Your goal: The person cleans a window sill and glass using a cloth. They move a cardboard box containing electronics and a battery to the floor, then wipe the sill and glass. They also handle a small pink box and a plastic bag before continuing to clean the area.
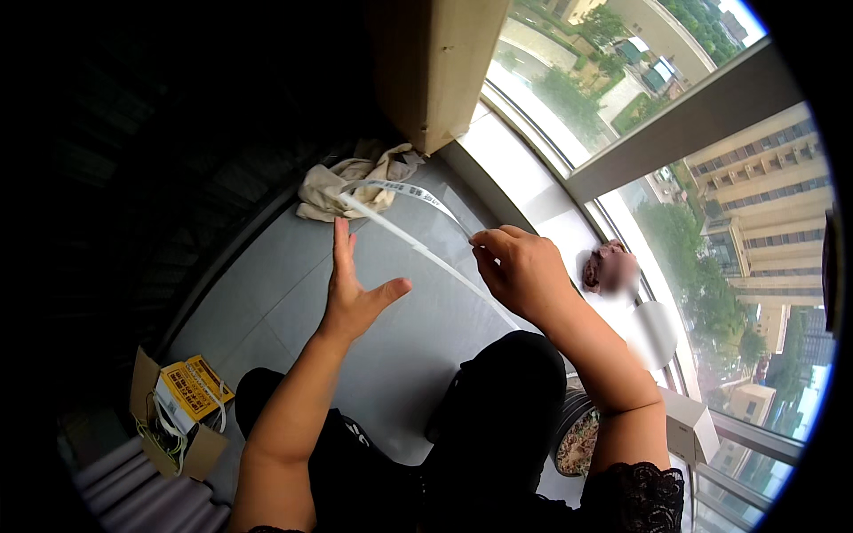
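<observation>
A: Where is the strip right now?

B: The white strip (418, 249) runs slantwise across the middle, from the far left by the crumpled cloth (351, 182) down toward the near right past the wrist. It loops back at the far end, and the upper run carries dark print.

A: And the hands?

B: The right hand (520, 271) has its fingers closed, pinching the strip between thumb and fingertips. The left hand (355, 289) is spread flat, fingers straight and thumb out, just beside the strip, with the fingertips right at it; I cannot tell whether they touch it.

A: How should the pull be handled, in your view?

B: I judge the pinch should stay firm but near the edge, so the strip does not crease. The flat left palm looks best used as a guide, keeping the strip level and untwisted as it slides. Slack near the cloth could snag there, so light tension seems wise.

A: Anything nearby to mind?

B: An open cardboard box (178, 404) sits on the grey floor (267, 293) at the near left, well apart. The window (711, 222) is on the right.
</observation>
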`<state>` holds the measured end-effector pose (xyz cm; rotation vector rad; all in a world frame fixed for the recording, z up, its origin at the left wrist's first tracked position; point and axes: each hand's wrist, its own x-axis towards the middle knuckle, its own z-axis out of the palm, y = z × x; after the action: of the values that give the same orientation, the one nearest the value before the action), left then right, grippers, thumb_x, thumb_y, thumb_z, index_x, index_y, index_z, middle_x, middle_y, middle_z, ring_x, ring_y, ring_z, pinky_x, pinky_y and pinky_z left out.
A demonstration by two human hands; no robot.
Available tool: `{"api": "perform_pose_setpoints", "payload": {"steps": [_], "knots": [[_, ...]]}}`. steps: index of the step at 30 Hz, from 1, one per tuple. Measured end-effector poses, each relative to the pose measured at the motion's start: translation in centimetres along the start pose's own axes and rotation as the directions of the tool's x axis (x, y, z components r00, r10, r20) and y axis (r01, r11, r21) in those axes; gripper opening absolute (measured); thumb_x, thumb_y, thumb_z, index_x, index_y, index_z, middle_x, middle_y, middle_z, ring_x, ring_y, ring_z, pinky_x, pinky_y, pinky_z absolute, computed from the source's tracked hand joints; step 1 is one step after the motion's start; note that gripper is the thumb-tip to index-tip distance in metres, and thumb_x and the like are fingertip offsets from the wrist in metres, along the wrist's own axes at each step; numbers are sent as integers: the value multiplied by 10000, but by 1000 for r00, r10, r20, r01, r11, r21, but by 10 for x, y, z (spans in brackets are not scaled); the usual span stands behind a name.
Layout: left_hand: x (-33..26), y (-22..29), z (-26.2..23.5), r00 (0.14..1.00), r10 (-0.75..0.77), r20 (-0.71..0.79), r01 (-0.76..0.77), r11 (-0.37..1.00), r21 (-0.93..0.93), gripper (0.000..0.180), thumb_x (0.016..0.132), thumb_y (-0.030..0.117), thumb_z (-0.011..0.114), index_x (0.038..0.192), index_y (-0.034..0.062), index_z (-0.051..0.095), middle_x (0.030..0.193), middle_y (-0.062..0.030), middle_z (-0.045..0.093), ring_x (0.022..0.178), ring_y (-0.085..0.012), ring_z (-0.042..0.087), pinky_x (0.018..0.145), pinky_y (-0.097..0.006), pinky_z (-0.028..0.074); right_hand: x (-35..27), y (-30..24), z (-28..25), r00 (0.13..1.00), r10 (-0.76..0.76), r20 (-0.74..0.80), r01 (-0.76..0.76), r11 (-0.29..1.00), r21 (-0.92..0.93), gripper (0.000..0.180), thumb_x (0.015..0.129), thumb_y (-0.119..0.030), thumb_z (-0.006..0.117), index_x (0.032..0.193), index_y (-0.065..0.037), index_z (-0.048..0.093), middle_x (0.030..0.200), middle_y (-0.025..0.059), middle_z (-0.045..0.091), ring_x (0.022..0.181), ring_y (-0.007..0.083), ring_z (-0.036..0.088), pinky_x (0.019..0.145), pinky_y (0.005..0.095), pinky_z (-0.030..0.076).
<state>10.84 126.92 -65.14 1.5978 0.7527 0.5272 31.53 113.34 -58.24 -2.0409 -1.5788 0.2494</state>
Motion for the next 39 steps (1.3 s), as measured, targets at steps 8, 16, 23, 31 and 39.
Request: {"api": "perform_pose_setpoints", "payload": {"steps": [8, 16, 23, 31, 39], "knots": [[-41, -30, -134, 561, 122, -819, -104, 992, 76, 977, 771, 369, 812, 1424, -18, 197, 1443, -221, 245, 1339, -313, 278, 1117, -442, 249, 52, -165, 25, 957, -126, -262, 254, 801, 542, 107, 821, 13, 677, 924, -6, 659, 740, 64, 640, 553, 110, 626, 479, 227, 475], [-174, -14, -307, -43, 163, -986, 269, 952, 146, 610, 877, 363, 709, 1354, 64, 473, 1168, -89, 421, 1042, -187, 416, 928, -342, 374, 85, -315, 72, 958, -184, -220, 281, 446, 850, 119, 910, -27, 632, 1006, 44, 631, 767, 45, 654, 614, 89, 640, 551, 199, 518], [-269, 19, -314, 659, -24, -752, -328, 890, -316, 469, 1051, 367, 359, 1165, -33, 576, 1138, -145, 642, 1064, -226, 622, 943, -362, 466, 81, -459, 151, 938, -230, 261, -196, 270, 943, 135, 930, -88, 616, 953, 44, 602, 748, 56, 625, 580, 120, 639, 537, 223, 523], [-341, 10, -334, 331, -245, -911, -403, 837, -371, 302, 989, 139, 519, 1250, 15, 434, 895, -72, 587, 691, -168, 594, 679, -314, 538, 36, -568, 250, 656, -532, 535, -359, 404, 841, 448, 905, -160, 667, 1281, 37, 524, 1148, 132, 594, 830, 138, 655, 685, 254, 540], [-402, -165, -586, -108, -600, -792, -604, 673, -427, 180, 971, 134, 529, 1125, 45, 504, 976, -105, 586, 897, -260, 600, 822, -432, 538, 58, -435, 233, 623, -395, 675, -285, 689, 666, 443, 882, -143, 700, 1273, 12, 558, 1160, 81, 604, 806, 102, 601, 740, 249, 501]]}}
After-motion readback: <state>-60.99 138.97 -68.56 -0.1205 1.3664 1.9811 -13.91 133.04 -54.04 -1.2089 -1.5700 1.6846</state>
